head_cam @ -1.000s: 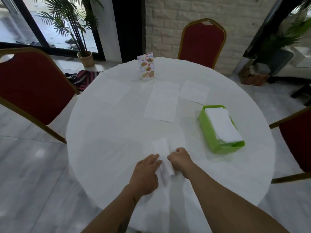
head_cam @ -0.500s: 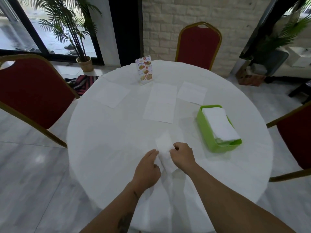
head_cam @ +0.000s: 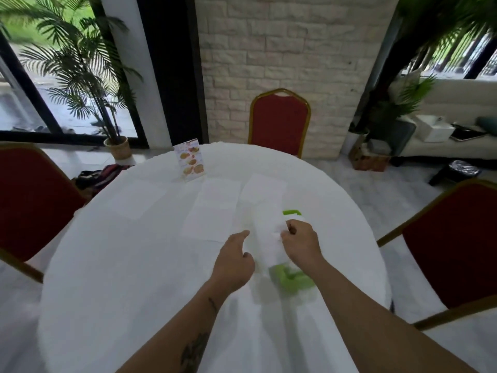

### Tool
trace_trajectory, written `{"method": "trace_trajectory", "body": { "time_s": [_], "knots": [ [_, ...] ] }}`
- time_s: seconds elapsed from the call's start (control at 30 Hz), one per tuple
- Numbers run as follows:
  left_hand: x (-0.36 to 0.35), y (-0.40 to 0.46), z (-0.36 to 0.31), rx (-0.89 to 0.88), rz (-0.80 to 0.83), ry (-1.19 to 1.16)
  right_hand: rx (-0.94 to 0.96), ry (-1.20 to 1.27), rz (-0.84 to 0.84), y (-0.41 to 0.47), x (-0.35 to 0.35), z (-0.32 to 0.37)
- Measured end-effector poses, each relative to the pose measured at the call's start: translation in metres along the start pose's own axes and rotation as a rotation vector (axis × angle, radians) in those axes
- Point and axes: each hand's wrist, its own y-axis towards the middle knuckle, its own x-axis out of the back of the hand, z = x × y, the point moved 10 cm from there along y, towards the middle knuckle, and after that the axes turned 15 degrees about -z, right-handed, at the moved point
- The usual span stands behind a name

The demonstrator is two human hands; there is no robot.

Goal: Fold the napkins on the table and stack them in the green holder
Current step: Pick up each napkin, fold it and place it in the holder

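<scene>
My right hand pinches a folded white napkin and holds it over the green holder, which the napkin and my wrist mostly hide. Only the holder's far rim and near end show. My left hand hovers just left of the napkin, fingers loosely apart, holding nothing. Three unfolded white napkins lie flat farther back: one in the middle, one to its right, one at the left.
The round table has a white cloth. A menu card stand stands at its far edge. Red chairs sit at the left, far side and right. Potted palms stand by the windows.
My right hand lifted the folded napkin off the table in front of me and carried it right, over the green holder. My left hand let go and followed. The camera tilted up.
</scene>
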Motion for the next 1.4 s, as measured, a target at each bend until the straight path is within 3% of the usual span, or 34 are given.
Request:
{"method": "trace_trajectory", "body": {
  "time_s": [0.17, 0.4, 0.6, 0.77, 1.13, 1.4],
  "knots": [
    [-0.054, -0.01, -0.023, -0.004, 0.111, 0.108, -0.118, -0.134, 0.011, 0.027, 0.018, -0.06],
    [-0.089, -0.025, -0.036, -0.003, 0.125, 0.207, -0.045, -0.204, 0.091, 0.04, 0.018, -0.079],
    [-0.096, -0.022, -0.045, -0.046, 0.121, 0.336, 0.263, -0.366, 0.096, 0.044, 0.021, -0.06],
    [-0.1, -0.021, -0.046, -0.059, 0.125, 0.36, 0.426, -0.538, 0.243, 0.035, 0.005, -0.063],
    [-0.015, 0.043, -0.008, -0.022, -0.08, 0.282, 0.414, -0.233, 0.269, 0.034, -0.038, 0.031],
    [0.031, 0.081, 0.077, 0.131, -0.019, 0.322, 0.391, -0.309, 0.405, 0.0, -0.128, 0.057]
  ]
}}
